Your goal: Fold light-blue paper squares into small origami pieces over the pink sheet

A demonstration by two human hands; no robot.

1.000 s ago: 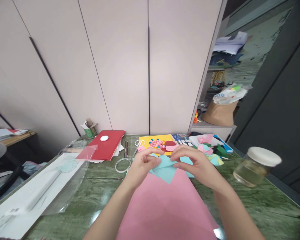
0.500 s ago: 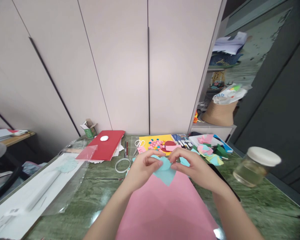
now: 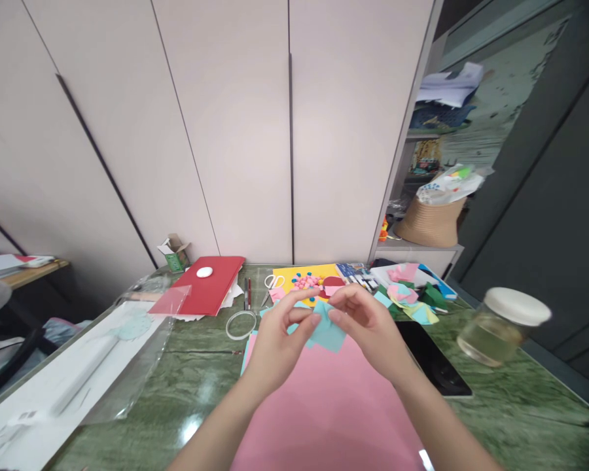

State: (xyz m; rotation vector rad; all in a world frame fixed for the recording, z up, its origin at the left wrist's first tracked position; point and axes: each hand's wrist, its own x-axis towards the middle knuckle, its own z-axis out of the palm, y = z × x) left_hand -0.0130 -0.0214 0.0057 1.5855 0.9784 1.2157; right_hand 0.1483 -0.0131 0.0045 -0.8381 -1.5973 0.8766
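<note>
A small piece of light-blue paper (image 3: 328, 337) is held between both hands, above a large pink sheet (image 3: 328, 405) on the table. My left hand (image 3: 281, 340) pinches its left edge between thumb and fingers. On the opposite side, my right hand (image 3: 370, 327) pinches the paper, its thumb lying on the front. Folds show in the paper between the two thumbs. More light-blue paper shows behind my fingers, partly hidden.
Beyond my hands lie a yellow sheet (image 3: 283, 273) with pink and blue bits, scissors (image 3: 274, 281) and a red folder (image 3: 211, 288). A tape ring (image 3: 241, 325) is left. Rightward are folded papers (image 3: 405, 294), a black tablet (image 3: 434, 360) and a lidded jar (image 3: 495, 327).
My right hand has shifted slightly left and inward, uncovering the black tablet. The light-blue paper's lower point has tilted up and right, and its folds look different.
</note>
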